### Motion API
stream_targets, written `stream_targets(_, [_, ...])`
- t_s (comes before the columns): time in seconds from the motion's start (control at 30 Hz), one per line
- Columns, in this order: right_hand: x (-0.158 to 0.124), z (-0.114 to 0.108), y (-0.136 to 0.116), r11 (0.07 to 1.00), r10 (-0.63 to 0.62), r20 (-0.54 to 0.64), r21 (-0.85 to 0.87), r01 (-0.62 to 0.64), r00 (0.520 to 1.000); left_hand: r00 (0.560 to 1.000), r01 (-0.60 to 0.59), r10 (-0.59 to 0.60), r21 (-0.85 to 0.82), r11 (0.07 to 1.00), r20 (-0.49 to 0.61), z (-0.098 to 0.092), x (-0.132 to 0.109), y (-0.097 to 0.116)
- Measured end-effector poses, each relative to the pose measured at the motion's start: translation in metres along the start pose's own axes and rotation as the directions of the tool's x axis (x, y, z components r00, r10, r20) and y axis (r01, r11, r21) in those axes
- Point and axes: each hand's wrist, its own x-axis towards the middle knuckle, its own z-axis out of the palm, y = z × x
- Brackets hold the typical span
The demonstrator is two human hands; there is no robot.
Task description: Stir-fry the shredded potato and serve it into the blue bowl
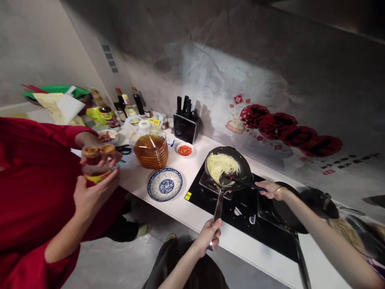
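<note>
My left hand (208,236) is wrapped round the metal handle of a dark wok (245,162), which stands on the left burner of a black stove (231,222). Pale yellow shreds (221,165), perhaps potato, lie in the wok, mostly toward its left side. In my right hand (270,189), closed round its black handle, is a spatula (245,183); its head is down among the shreds, partly hidden by them. A gold bracelet circles my right wrist.
A co-worker in red at the left holds a jar (94,168). Left of the stove are a blue-and-white plate (165,185), a bowl of chopped red chillies (184,150), an oil jug (151,150) and a knife block (185,127). A second pan (287,204) sits on the right burner.
</note>
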Motion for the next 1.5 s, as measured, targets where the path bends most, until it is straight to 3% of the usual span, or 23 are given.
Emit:
stream_targets(0.1, [0.020, 0.041, 0.000, 0.959, -0.089, 0.029, 0.272, 0.078, 0.996, 1.000, 0.008, -0.007, 0.012, 1.000, -0.017, 0.000, -0.001, 0.001])
stream_targets(0.17, [0.021, 0.054, 0.003, 0.922, -0.124, 0.005, 0.369, 0.113, 0.992, 1.000, 0.000, 0.000, 0.009, 1.000, -0.007, -0.001, -0.001, 0.000])
stream_targets(0.4, [-0.016, 0.036, 0.050, 0.887, -0.139, -0.101, 0.429, 0.169, 0.985, 1.000, -0.017, 0.017, -0.007, 1.000, 0.019, -0.004, 0.003, -0.005])
stream_targets(0.5, [-0.027, 0.040, 0.062, 0.941, -0.252, -0.294, 0.150, 0.305, 0.922, 0.998, -0.036, 0.037, -0.031, 0.999, 0.042, -0.004, 0.001, -0.005])
stream_targets(0.57, [-0.034, 0.050, 0.062, 0.915, -0.403, -0.441, -0.220, 0.339, 0.802, 0.998, -0.046, 0.048, -0.048, 0.998, 0.043, -0.004, -0.001, -0.004])
stream_targets(0.63, [-0.041, 0.062, 0.059, 0.794, -0.540, -0.507, -0.571, 0.207, 0.672, 0.998, -0.051, 0.052, -0.050, 0.997, 0.034, -0.004, -0.003, -0.003])
stream_targets(0.67, [-0.044, 0.068, 0.057, 0.721, -0.578, -0.517, -0.686, 0.099, 0.632, 0.998, -0.049, 0.050, -0.041, 0.998, 0.026, -0.004, -0.004, -0.002])
stream_targets(0.73, [-0.049, 0.077, 0.054, 0.603, -0.599, -0.534, -0.791, -0.103, 0.597, 0.999, -0.036, 0.036, -0.013, 0.999, 0.006, -0.003, -0.005, -0.001])
stream_targets(0.8, [-0.046, 0.081, 0.050, 0.570, -0.582, -0.564, -0.797, -0.200, 0.586, 1.000, -0.017, 0.018, 0.015, 1.000, -0.016, -0.002, -0.006, 0.000])
stream_targets(0.87, [-0.036, 0.080, 0.044, 0.652, -0.527, -0.600, -0.740, -0.166, 0.602, 1.000, -0.007, 0.007, 0.023, 1.000, -0.025, -0.002, -0.006, 0.001])
stream_targets(0.97, [-0.013, 0.069, 0.029, 0.831, -0.423, -0.584, -0.555, 0.038, 0.693, 1.000, -0.016, 0.016, -0.008, 1.000, -0.001, -0.002, -0.006, 0.002])
stream_targets(1.03, [-0.004, 0.057, 0.023, 0.880, -0.390, -0.531, -0.454, 0.136, 0.752, 1.000, -0.018, 0.018, -0.014, 1.000, 0.005, -0.002, -0.006, 0.002])
stream_targets(1.13, [-0.007, 0.036, 0.027, 0.912, -0.332, -0.463, -0.381, 0.153, 0.822, 1.000, -0.015, 0.015, 0.011, 1.000, -0.015, -0.002, -0.005, 0.002])
stream_targets(1.23, [-0.018, 0.023, 0.036, 0.989, -0.134, -0.284, -0.102, 0.109, 0.949, 1.000, -0.016, 0.016, 0.002, 1.000, -0.004, -0.002, -0.003, 0.000])
stream_targets(1.33, [-0.013, 0.035, 0.030, 0.953, -0.017, -0.030, 0.301, 0.025, 0.999, 1.000, -0.011, 0.012, -0.033, 0.999, 0.020, -0.003, -0.001, -0.002])
stream_targets(1.4, [0.000, 0.054, 0.019, 0.906, -0.046, 0.000, 0.421, 0.042, 0.999, 0.999, -0.023, 0.024, -0.050, 0.998, 0.022, -0.004, 0.000, -0.004])
stream_targets(1.5, [0.015, 0.079, 0.011, 0.881, -0.098, -0.051, 0.461, 0.111, 0.994, 0.999, -0.029, 0.030, -0.060, 0.998, 0.024, -0.005, -0.001, -0.004])
